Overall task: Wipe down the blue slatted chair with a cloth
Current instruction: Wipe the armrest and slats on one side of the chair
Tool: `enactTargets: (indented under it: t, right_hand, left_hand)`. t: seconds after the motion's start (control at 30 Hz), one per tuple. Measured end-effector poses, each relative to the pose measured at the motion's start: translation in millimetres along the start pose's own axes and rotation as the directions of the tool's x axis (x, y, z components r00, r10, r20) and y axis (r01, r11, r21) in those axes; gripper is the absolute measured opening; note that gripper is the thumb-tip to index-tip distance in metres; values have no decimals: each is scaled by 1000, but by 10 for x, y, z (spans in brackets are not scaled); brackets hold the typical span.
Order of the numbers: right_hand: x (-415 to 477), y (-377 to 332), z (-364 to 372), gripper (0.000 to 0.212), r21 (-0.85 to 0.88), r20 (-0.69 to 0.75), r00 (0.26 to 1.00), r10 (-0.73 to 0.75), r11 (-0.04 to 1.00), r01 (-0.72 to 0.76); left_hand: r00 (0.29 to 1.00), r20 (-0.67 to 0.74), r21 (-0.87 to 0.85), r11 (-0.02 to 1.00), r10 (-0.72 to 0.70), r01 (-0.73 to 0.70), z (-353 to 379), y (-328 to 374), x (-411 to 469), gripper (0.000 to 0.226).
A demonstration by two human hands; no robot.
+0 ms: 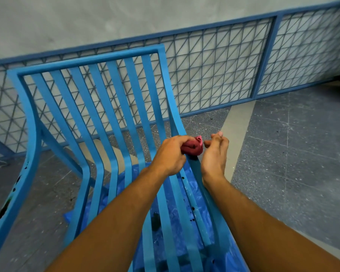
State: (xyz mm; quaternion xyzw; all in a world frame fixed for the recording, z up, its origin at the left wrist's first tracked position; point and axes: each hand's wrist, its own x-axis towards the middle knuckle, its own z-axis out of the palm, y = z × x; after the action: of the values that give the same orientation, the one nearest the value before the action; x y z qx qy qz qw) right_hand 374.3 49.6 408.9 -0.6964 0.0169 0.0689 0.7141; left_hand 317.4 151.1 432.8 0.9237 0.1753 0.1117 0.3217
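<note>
The blue slatted chair [98, 107] fills the left and middle of the head view, backrest far, seat near. Dark stains dot its left arm and several seat slats. A bunched red cloth [192, 147] rests against the chair's right side rail, where seat meets back. My left hand [170, 156] is shut on the cloth from the left. My right hand [214, 154] sits just right of the cloth, fingers loosely curled with the tips close to it; whether they touch it is unclear.
A blue plastic sheet [177, 232] lies on the floor under the seat. A blue-framed wire mesh fence [224, 71] runs behind the chair against a grey wall. Grey speckled tile floor [292, 154] spreads to the right.
</note>
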Motion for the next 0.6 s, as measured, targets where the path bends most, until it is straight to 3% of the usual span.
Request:
enactTargets:
  t: [0.2, 0.3, 0.37, 0.53, 0.6]
  right_hand:
    - [-45, -9, -21, 40, 52, 50, 998, -36, 998, 33]
    - [-38, -12, -21, 36, 97, 53, 998, -35, 995, 30]
    - [-26, -9, -16, 29, 87, 65, 997, -49, 995, 43]
    - [-30, 4, -10, 24, 56, 99, 991, -89, 995, 84]
    - [-20, 1, -13, 26, 71, 98, 992, -85, 994, 78]
  left_hand:
    - [996, 71, -55, 998, 47, -43, -56, -46, -132, 68]
    - [972, 233, -241, 970, 25, 32, -167, -114, -119, 63]
    - [967, 255, -352, 932, 10, 83, -266, -143, -44, 64]
    - [986, -97, -389, 917, -134, 86, -341, -187, 530, 70]
    - [973, -182, -290, 953, -144, 87, -332, -181, 768, 68]
